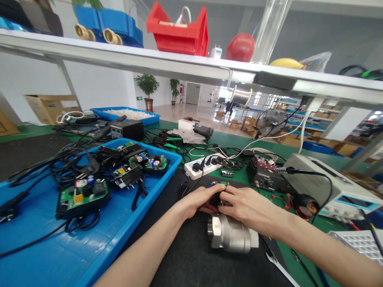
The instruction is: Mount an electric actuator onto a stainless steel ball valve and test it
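Observation:
A silver metal ball valve [233, 236] lies on its side on the black mat, just in front of my hands. My left hand [197, 199] has its fingers closed on a small black part [214, 199] at the valve's far side. From the right, my right hand [243, 202] meets it, thumb and fingers bent around the same spot. The fingers cover most of that part, so its kind is unclear. A bit of green circuit board [224, 183] with small components shows just beyond the fingertips.
To the left, a blue tray [167, 179] holds several circuit boards and black cables. A white power strip [203, 165] sits behind my hands. At right are a soldering station [265, 175], a bench instrument [332, 187] and a wrench [281, 268]. A shelf [179, 59] spans overhead.

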### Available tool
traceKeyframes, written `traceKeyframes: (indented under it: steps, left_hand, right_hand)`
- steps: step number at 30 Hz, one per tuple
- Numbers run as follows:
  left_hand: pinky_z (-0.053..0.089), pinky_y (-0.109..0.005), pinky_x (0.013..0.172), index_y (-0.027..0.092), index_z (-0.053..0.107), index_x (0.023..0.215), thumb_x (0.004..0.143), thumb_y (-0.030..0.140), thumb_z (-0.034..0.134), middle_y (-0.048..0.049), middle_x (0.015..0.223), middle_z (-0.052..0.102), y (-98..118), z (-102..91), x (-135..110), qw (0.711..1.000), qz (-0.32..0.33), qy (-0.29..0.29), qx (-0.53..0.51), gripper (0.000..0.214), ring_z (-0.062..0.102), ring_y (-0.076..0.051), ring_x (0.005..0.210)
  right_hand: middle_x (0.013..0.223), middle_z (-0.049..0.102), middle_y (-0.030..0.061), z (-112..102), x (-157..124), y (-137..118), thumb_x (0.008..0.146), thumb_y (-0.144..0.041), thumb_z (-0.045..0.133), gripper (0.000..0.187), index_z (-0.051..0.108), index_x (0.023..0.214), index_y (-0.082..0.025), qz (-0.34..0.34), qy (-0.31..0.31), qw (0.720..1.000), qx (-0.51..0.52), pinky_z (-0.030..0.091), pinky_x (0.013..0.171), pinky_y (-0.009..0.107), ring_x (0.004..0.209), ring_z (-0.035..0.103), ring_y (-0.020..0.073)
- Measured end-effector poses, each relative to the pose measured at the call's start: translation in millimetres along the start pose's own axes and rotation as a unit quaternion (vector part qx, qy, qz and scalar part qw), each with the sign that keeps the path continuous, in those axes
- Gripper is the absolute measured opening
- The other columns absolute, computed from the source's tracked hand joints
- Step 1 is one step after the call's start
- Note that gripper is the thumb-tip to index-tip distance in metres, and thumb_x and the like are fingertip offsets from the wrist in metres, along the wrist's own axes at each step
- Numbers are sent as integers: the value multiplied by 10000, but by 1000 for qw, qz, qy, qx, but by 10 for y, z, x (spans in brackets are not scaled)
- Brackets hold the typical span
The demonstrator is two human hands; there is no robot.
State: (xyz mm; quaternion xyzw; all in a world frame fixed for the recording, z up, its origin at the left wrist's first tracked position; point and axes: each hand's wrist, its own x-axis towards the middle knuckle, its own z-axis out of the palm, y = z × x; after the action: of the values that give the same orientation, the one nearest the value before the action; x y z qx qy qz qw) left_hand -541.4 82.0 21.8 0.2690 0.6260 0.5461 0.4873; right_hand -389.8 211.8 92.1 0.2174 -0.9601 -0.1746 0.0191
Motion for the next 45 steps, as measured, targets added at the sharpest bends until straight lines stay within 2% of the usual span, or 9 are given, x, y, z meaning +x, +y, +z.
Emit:
traceKeyframes:
  steps: [4, 10, 21, 28, 33, 40, 45]
  left_hand:
    - [620, -304, 731, 181, 792, 1159, 817, 772, 699, -126, 1060, 814, 0, 2, 4, 1000, 2, -2, 0, 689, 770, -239, 856]
    - [613, -295, 708, 181, 799, 1125, 829, 757, 693, -113, 1017, 811, -8, 0, 16, 1000, 0, 1, -3, 656, 759, -230, 832]
    - [622, -305, 725, 166, 784, 1150, 847, 764, 667, -132, 1040, 813, -2, 8, 10, 1000, -2, -1, -4, 681, 758, -222, 808]
    - [614, -283, 701, 177, 799, 1138, 839, 746, 694, -125, 1032, 815, 0, 4, 10, 1000, -2, -3, -5, 652, 761, -221, 821]
    - [611, -277, 706, 172, 807, 1113, 817, 760, 710, -121, 1011, 814, 4, 2, 6, 1000, -4, -1, -7, 665, 764, -228, 844]
    - [620, -304, 713, 161, 794, 1139, 828, 752, 700, -129, 1021, 814, 25, 13, -20, 1000, -6, -3, -9, 675, 758, -228, 804]
    - [623, -316, 738, 166, 794, 1114, 797, 768, 725, -129, 1029, 817, 16, 4, -1, 1000, -11, -5, -13, 684, 766, -240, 820]
  right_hand:
    - [1088, 713, 57, -10, 25, 7, 1018, -206, 664, 107, 731, 1101, -197, -7, 0, 1000, -2, 560, 743, 386, 1144, 606, 289]
    - [1058, 693, 71, -79, 63, -10, 993, -188, 691, 35, 715, 972, -173, -10, 1, 1000, -9, 572, 732, 377, 1122, 617, 286]
    - [1074, 703, 69, -59, 61, 29, 990, -222, 710, 42, 729, 980, -187, -6, 11, 1000, -4, 565, 759, 383, 1145, 603, 287]
    - [1068, 693, 64, -20, 26, 22, 1016, -210, 665, 115, 731, 1107, -186, -15, 8, 1000, -13, 539, 724, 394, 1105, 594, 283]
    - [1055, 693, 64, -16, 13, 23, 1036, -208, 629, 115, 728, 1080, -169, -24, 9, 1000, -14, 531, 731, 396, 1075, 599, 276]
    - [1007, 698, 60, -31, 56, 38, 1008, -199, 674, 78, 744, 998, -166, -23, 24, 999, -22, 501, 713, 376, 1046, 601, 263]
    - [1024, 696, 58, -34, -13, 33, 1014, -191, 658, 78, 730, 1016, -162, -30, 27, 999, -26, 496, 721, 392, 1025, 595, 254]
